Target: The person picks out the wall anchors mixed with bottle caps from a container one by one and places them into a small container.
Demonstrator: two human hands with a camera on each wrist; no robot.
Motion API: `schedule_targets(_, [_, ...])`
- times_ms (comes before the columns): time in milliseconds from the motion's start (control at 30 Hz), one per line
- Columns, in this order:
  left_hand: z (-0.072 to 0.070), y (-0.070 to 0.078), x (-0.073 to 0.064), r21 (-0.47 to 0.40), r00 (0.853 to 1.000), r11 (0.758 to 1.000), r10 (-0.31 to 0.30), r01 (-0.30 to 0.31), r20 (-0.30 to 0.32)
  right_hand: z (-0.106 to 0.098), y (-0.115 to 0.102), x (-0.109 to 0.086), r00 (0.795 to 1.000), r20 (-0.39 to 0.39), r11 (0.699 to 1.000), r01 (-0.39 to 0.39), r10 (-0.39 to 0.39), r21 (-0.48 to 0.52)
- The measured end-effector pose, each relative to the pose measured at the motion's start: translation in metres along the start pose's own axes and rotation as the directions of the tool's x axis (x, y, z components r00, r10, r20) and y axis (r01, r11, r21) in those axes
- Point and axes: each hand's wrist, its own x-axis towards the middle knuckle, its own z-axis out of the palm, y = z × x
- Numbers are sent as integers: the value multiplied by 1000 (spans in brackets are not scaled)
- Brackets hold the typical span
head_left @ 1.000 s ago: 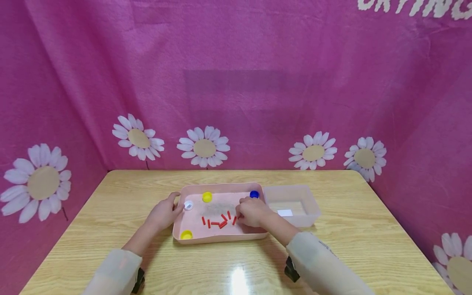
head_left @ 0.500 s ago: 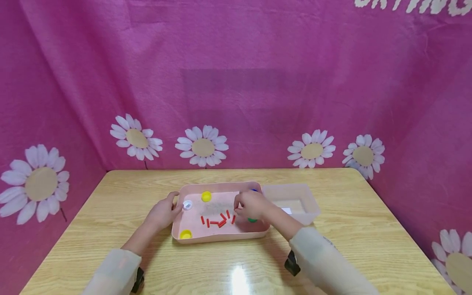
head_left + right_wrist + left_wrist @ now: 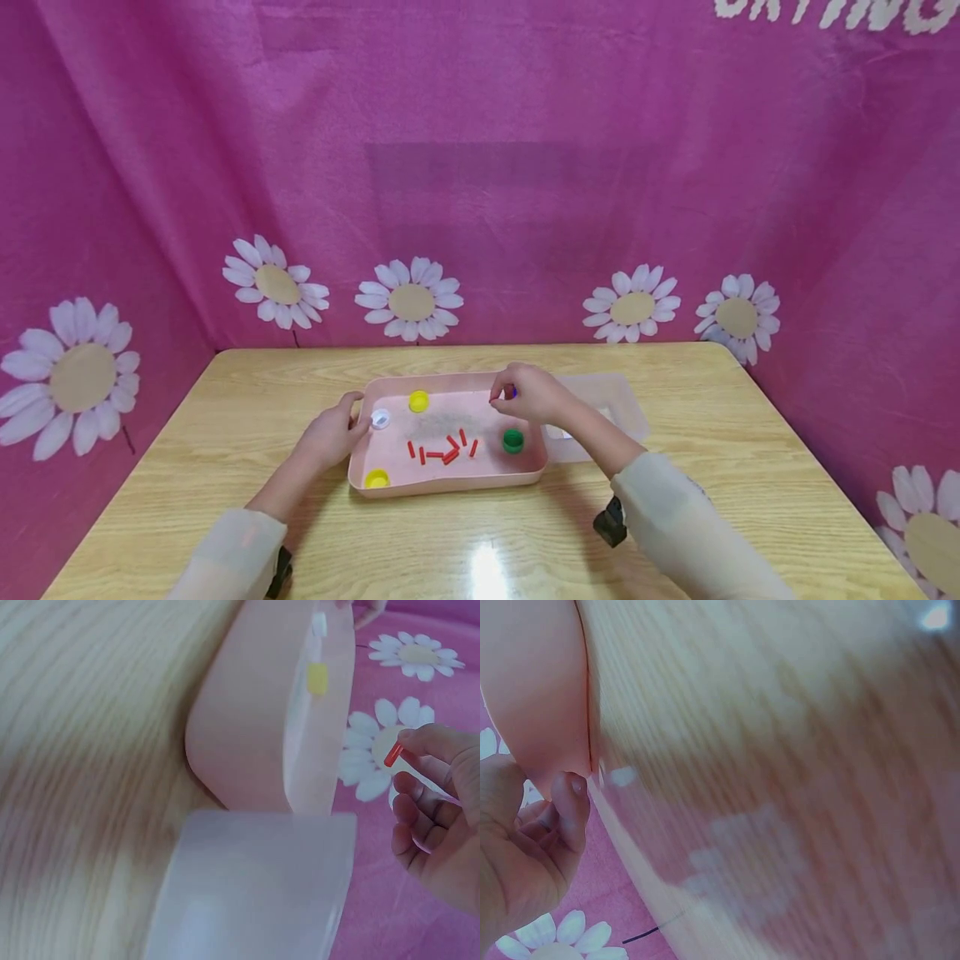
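My right hand (image 3: pixel 532 393) is raised over the back right corner of the pink tray (image 3: pixel 457 483). Between thumb and index finger it pinches a small red stick (image 3: pixel 394 754), best seen in the right wrist view. Partly behind those fingers is a blue cap (image 3: pixel 515 392). Several more red sticks (image 3: pixel 450 456) lie loose in the middle of the tray. At the tray's left side, my left hand (image 3: pixel 330 433) grips the wall, its thumb near a white cap (image 3: pixel 380 419). A green cap (image 3: pixel 513 441) sits inside at the right.
Two yellow caps, one at the back (image 3: pixel 418 402) and one in the front left corner (image 3: pixel 377 478), are also in the tray. A translucent box (image 3: pixel 626 408) stands against its right side, partly under my right forearm. All rest on a wooden table (image 3: pixel 390 542).
My right hand has risen from the tray floor with a red stick and moved back, uncovering the green cap and covering most of the blue one. The left hand stays put.
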Motion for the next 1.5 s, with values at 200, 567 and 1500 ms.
schedule_targets(200, [0,-1,-1,-3,1000,1000,-8,8,2,-13,8,-3,999,-42,1000,9,-8,23])
schedule_targets(567, [1,-1,-3,-5,1000,1000,-13,13,5,-31,29,-18,993,-81,992,-84,91,91])
schedule_targets(1500, [4,-1,0,-46,1000,999,-18,18,3,-27,93,-51,949,-106,922,-255,296,291])
